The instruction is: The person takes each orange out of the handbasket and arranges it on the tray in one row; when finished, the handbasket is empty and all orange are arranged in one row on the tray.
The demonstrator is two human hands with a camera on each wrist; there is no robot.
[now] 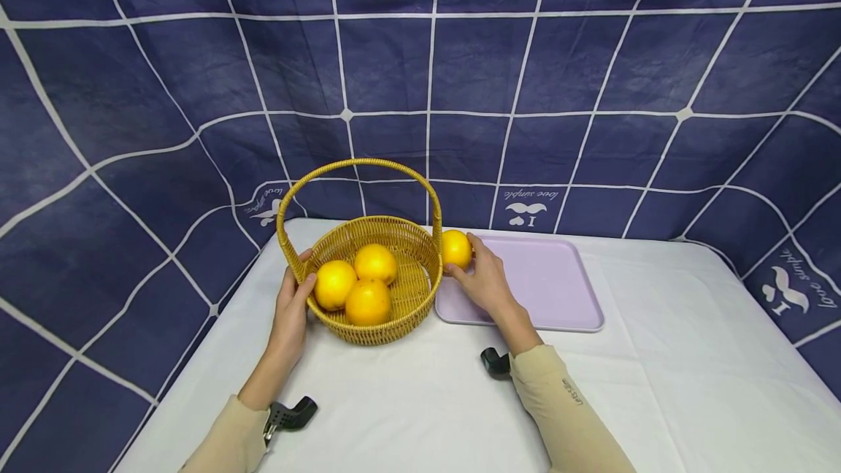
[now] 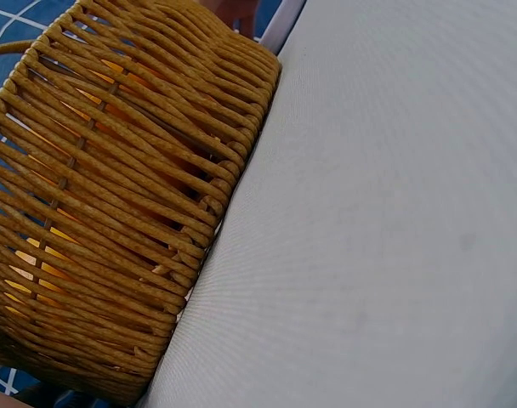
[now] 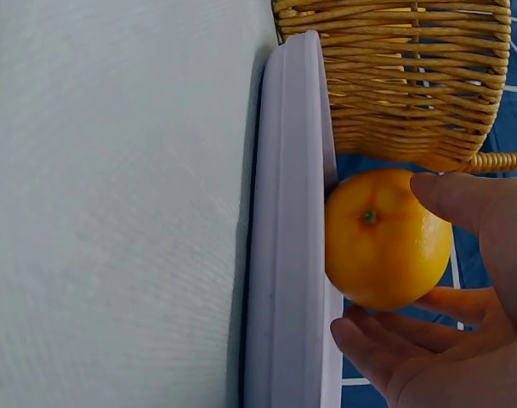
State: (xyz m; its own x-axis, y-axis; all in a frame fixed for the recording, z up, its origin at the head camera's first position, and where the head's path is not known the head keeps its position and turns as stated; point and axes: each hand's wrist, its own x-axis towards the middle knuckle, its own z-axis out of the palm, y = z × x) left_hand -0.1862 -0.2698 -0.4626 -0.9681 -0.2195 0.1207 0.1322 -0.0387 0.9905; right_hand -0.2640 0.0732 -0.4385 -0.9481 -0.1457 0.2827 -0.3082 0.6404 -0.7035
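A woven yellow basket (image 1: 420, 290) with a tall handle stands on the white table and holds three oranges (image 1: 368, 301). My left hand (image 1: 293, 303) grips its left rim, thumb over the edge. The basket wall (image 2: 114, 212) fills the left wrist view. A fourth orange (image 1: 456, 249) sits at the near-left corner of a lilac tray (image 1: 558, 290), right beside the basket. My right hand (image 1: 485, 279) curls its fingers round this orange. In the right wrist view the orange (image 3: 386, 238) lies against the tray rim (image 3: 288, 255) with my fingers (image 3: 463, 204) round it.
The white tablecloth (image 1: 657, 385) spreads to the front and right. A dark blue checked cloth (image 1: 525, 71) hangs behind and at both sides. Small black wrist mounts (image 1: 292, 413) sit by my sleeves.
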